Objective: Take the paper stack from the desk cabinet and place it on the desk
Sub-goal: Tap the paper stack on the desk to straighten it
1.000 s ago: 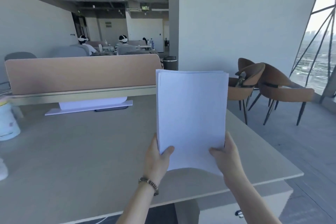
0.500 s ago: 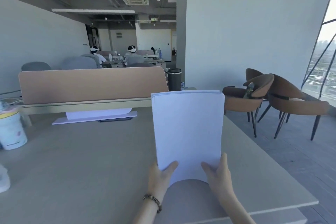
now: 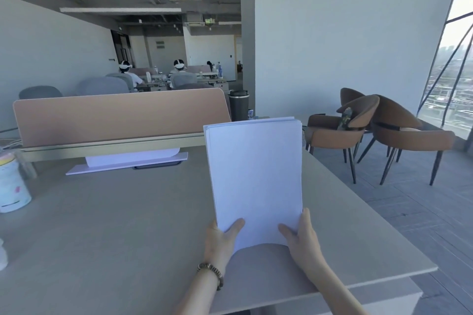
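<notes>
Paper stack (image 3: 254, 176) held upright over the desk (image 3: 115, 225), not yet laid down.

Gripped at the lower corners: left hand (image 3: 221, 240) at 7 o'clock, right hand (image 3: 302, 238) at 5 o'clock, thumbs on the front sheet, fingers hidden behind, clamped on the sheets. Bottom edge bowed upward between the hands, probably from the inward squeeze. Stood on end, likely for squaring before lowering flat.

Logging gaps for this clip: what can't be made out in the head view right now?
- Desk cabinet: hidden below the grey desk, cut by the bottom edge.
- Fingers of left hand and right hand: behind the white paper stack.
- Whether the stack's arched bottom edge touches the desk: unclear.
- White labelled tub: cut by the left edge, print blurred.
- Dark flat item under the white stand: mostly covered.
</notes>
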The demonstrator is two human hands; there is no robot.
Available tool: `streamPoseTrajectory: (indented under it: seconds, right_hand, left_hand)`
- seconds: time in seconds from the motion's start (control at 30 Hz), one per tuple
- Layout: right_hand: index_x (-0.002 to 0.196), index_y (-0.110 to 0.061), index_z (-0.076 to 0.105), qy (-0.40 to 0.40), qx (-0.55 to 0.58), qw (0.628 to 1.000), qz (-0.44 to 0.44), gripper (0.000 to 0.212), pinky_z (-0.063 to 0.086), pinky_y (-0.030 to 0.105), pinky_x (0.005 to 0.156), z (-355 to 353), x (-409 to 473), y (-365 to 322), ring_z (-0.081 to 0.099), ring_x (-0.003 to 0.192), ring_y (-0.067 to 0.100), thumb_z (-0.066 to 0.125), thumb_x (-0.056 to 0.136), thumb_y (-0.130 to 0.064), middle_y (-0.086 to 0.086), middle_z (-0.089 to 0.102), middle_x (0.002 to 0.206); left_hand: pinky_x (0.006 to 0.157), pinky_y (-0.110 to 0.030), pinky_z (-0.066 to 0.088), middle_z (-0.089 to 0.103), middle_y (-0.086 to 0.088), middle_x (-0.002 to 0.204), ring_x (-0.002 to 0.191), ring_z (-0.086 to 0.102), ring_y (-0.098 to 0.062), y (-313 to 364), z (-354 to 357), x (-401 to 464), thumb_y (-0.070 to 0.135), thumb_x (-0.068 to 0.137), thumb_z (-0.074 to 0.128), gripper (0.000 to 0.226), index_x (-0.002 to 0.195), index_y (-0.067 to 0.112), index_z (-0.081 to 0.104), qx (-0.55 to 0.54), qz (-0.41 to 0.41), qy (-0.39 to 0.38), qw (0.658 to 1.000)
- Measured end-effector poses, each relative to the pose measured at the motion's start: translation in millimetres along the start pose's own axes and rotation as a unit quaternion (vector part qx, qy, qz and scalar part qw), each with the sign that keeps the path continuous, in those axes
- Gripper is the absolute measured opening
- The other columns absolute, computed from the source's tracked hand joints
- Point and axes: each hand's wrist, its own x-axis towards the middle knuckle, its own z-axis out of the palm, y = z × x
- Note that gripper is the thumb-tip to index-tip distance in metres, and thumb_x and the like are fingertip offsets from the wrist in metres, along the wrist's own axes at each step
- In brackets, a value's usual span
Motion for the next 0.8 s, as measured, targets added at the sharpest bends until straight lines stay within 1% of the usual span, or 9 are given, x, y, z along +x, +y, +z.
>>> streamPoseTrajectory:
  seconds: [0.1,0.2,0.27,0.33,0.47,0.57,0.67,0.73,0.8]
  right_hand:
    - [0.106,-0.013,0.044,-0.003,0.012,1.000,0.013,0.024,0.046,0.024,0.066,-6.5,-2.6,-1.8,0.067,0.087,0.017,0.061,0.091,-0.005,-0.007,0.067,0.099]
    - [0.102,-0.018,0.048,-0.007,0.023,0.999,0.043,0.026,0.047,0.027,0.065,-23.7,3.5,-0.6,0.066,0.083,0.014,0.064,0.087,-0.004,-0.002,0.067,0.098]
    - [0.101,-0.018,0.051,-0.024,0.022,0.997,0.066,0.027,0.050,0.031,0.068,-39.7,13.0,-0.9,0.065,0.083,0.015,0.066,0.086,-0.004,0.000,0.066,0.098]
    - [0.105,-0.018,0.055,-0.051,0.025,0.994,0.094,0.029,0.053,0.034,0.072,-55.7,24.8,-0.8,0.066,0.088,0.019,0.067,0.084,-0.003,0.002,0.068,0.103]
    - [0.111,-0.010,0.061,-0.080,0.011,0.989,0.120,0.035,0.051,0.026,0.063,-79.0,49.1,5.1,0.069,0.084,0.017,0.069,0.077,-0.002,0.007,0.073,0.106]
    - [0.105,-0.011,0.064,-0.064,-0.019,0.989,0.130,0.032,0.050,0.028,0.065,-89.4,69.2,12.2,0.067,0.085,0.018,0.069,0.075,-0.004,0.006,0.072,0.101]
    - [0.101,-0.008,0.068,-0.060,-0.071,0.985,0.148,0.028,0.049,0.029,0.065,-97.1,93.4,22.6,0.065,0.080,0.021,0.068,0.073,-0.006,0.006,0.070,0.091]
    - [0.096,-0.006,0.069,-0.050,-0.094,0.981,0.162,0.025,0.051,0.031,0.067,-101.4,108.8,30.9,0.064,0.079,0.024,0.069,0.070,-0.007,0.007,0.068,0.087]
    - [0.095,-0.007,0.069,-0.032,-0.106,0.980,0.167,0.033,0.056,0.038,0.076,-105.1,122.9,39.5,0.067,0.087,0.029,0.069,0.063,-0.012,0.009,0.070,0.091]
  left_hand:
    - [0.063,-0.001,0.047,0.075,0.010,0.096,0.081,0.067,0.012,1.2,1.2,1.9,0.015,0.078,0.081,0.023,0.097,0.021,0.071,0.018,-0.005,-0.030,0.999]
    - [0.061,-0.001,0.046,0.072,0.020,0.093,0.083,0.066,0.014,6.9,8.6,5.3,0.018,0.077,0.082,0.024,0.091,0.031,0.068,0.058,0.001,-0.073,0.996]
    - [0.058,0.000,0.046,0.073,0.016,0.093,0.078,0.064,0.015,13.2,18.5,7.9,0.016,0.078,0.081,0.025,0.094,0.029,0.068,0.074,-0.006,-0.101,0.992]
    - [0.057,-0.003,0.047,0.075,0.009,0.095,0.080,0.066,0.009,13.8,32.0,14.2,0.015,0.077,0.081,0.023,0.095,0.023,0.071,0.076,-0.027,-0.118,0.990]
    - [0.060,-0.017,0.050,0.077,0.003,0.092,0.077,0.070,-0.004,12.3,61.4,23.1,0.022,0.070,0.086,0.030,0.095,0.014,0.073,0.110,-0.065,-0.119,0.985]
    - [0.067,-0.025,0.055,0.077,0.001,0.090,0.080,0.072,-0.014,11.8,84.7,33.7,0.027,0.062,0.087,0.036,0.091,0.013,0.071,0.140,-0.078,-0.112,0.981]
    - [0.066,-0.030,0.057,0.074,0.000,0.086,0.077,0.070,-0.017,15.6,106.7,45.2,0.036,0.059,0.083,0.044,0.090,0.009,0.067,0.205,-0.072,-0.108,0.970]
    - [0.067,-0.031,0.054,0.069,0.000,0.084,0.072,0.065,-0.020,14.4,120.7,52.5,0.039,0.064,0.080,0.045,0.091,0.008,0.062,0.237,-0.063,-0.105,0.964]
    - [0.071,-0.034,0.055,0.067,0.000,0.089,0.077,0.065,-0.024,12.0,135.6,59.5,0.043,0.069,0.076,0.049,0.097,0.010,0.054,0.279,-0.042,-0.083,0.956]
